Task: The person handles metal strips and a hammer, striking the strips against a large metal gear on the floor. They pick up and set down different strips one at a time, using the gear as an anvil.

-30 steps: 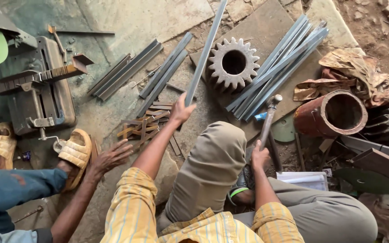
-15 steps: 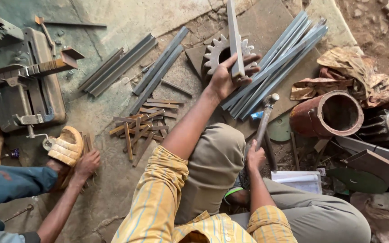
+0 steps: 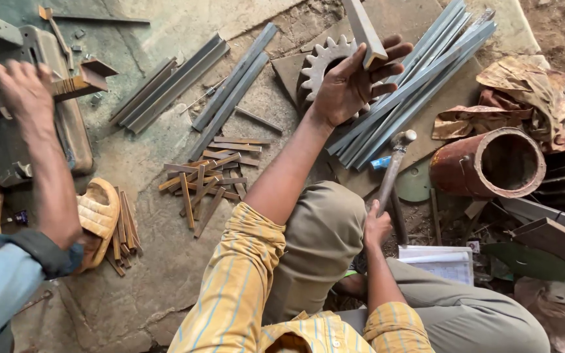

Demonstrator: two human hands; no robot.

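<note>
Left hand [image 3: 351, 82] wrapped around a grey steel angle bar [image 3: 366, 29], lifted clear of the ground and tilted up over the toothed grey gear wheel [image 3: 322, 65], probably pulled from the bundle of long grey angle bars [image 3: 420, 85] lying just beside. Right hand [image 3: 377, 225] closed on the wooden handle of a metal-headed hammer [image 3: 395, 167], head up, parked near the knee. Short rusty cut pieces [image 3: 204, 180] heaped mid-floor. Co-worker's hand [image 3: 24, 88] resting on the cutting machine [image 3: 40, 98] at the left edge.
</note>
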